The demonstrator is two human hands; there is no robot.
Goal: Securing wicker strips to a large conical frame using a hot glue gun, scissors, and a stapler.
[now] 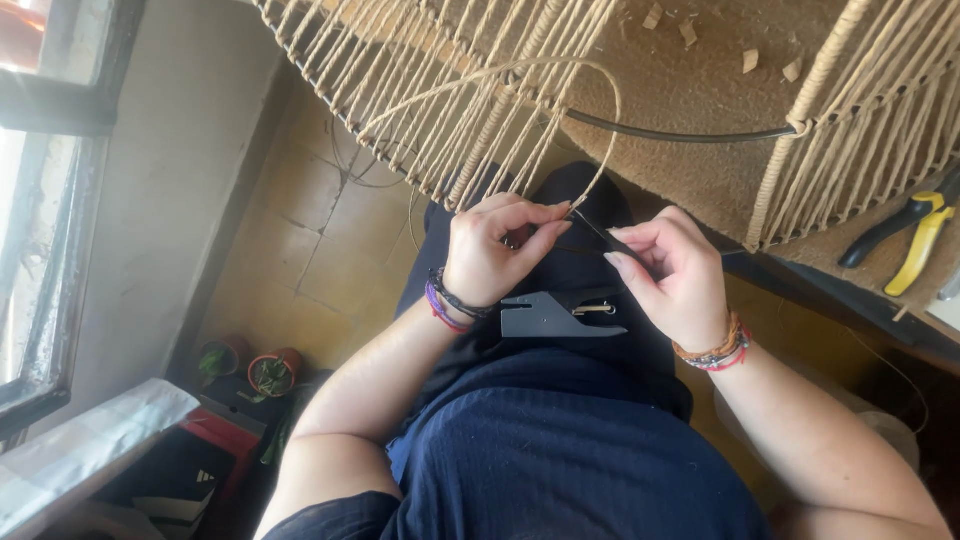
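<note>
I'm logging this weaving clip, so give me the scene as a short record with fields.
left hand: fingers pinch a tan cord
right hand: fingers hold a thin dark tool at the cord's end
cord: loops up to the woven frame
lap: flat dark tool
table: yellow-handled pliers
floor: two potted plants

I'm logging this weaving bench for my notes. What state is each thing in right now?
Left hand: grip pinched on the cord loop.
Right hand: grip closed on a thin dark tool.
Cord loop: slack, arched.
Woven frame: strands taut, partly wrapped.
Pliers: closed, lying on the bench.
Grey tool: resting on the lap.
</note>
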